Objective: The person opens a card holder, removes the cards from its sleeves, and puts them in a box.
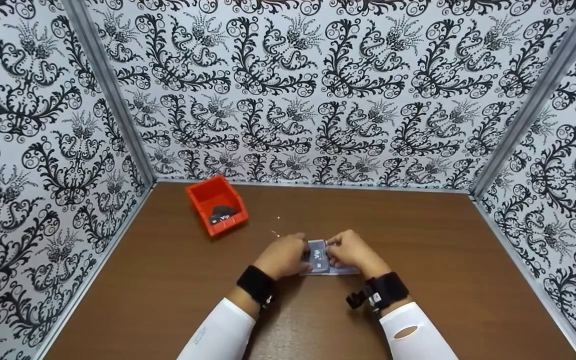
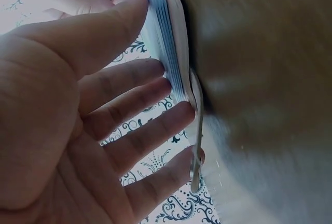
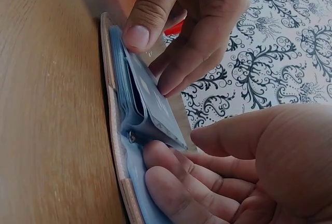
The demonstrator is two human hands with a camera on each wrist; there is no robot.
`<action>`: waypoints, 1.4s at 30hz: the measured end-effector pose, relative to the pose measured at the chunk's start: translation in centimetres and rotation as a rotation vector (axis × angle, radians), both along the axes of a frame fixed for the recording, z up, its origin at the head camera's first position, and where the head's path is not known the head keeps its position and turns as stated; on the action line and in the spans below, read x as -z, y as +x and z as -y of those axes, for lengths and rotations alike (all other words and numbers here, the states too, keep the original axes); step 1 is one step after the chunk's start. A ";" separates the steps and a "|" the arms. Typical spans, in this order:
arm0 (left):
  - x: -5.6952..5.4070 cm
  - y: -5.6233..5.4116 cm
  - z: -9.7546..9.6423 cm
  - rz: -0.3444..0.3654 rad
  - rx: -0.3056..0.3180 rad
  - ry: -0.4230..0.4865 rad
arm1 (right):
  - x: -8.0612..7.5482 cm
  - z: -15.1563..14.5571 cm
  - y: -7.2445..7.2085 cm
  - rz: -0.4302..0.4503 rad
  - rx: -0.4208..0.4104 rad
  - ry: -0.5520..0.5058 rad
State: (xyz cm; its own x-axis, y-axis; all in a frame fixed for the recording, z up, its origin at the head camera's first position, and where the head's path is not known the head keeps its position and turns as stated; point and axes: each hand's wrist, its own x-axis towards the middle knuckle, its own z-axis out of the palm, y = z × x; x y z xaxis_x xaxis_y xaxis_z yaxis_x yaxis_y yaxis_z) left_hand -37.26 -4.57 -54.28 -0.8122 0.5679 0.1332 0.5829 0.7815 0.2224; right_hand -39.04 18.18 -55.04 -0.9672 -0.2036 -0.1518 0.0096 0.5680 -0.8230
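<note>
A card holder [image 1: 344, 270] with clear plastic sleeves lies spread on the brown table between both hands. A grey card marked "Vip" [image 1: 318, 255] shows in its raised left-hand sleeves. My left hand [image 1: 286, 254] holds the holder's left side, thumb on the sleeve stack [image 2: 168, 42] and fingertips along the edge. A narrow strap [image 2: 197, 130] sticks out by the little finger. From the right, my right hand [image 1: 352, 250] has the edge of the top sleeve [image 3: 155, 97] between thumb and fingers, two fingertips [image 3: 163, 185] low against the spread sleeves.
At the back left stands a red bin [image 1: 207, 193] with several dark "Vip" cards [image 1: 223, 214] inside. Small shiny bits [image 1: 276, 233] lie left of the card holder. Patterned walls [image 1: 288, 100] close off the table at the back and both sides.
</note>
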 end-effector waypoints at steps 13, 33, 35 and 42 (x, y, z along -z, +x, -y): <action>-0.2 0.4 -0.4 -0.043 -0.034 -0.027 | 0.1 0.1 0.0 0.004 0.009 -0.064; 0.2 0.2 -0.4 -0.055 -0.038 -0.036 | -0.2 -0.9 -0.2 0.096 0.054 -0.208; 0.2 0.2 -0.4 -0.060 -0.037 -0.032 | -0.1 -0.9 -0.3 0.115 0.055 -0.229; 0.1 0.3 -0.4 -0.062 -0.047 -0.027 | 0.3 -0.8 -0.3 0.172 0.063 -0.280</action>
State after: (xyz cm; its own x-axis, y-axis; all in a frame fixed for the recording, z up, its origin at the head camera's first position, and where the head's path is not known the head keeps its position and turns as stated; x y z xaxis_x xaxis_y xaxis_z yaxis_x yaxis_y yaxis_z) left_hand -36.99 -4.17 -54.35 -0.8289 0.5332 0.1693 0.5572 0.8137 0.1656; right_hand -39.37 19.00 -55.31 -0.9442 -0.2008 -0.2611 0.1905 0.3139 -0.9302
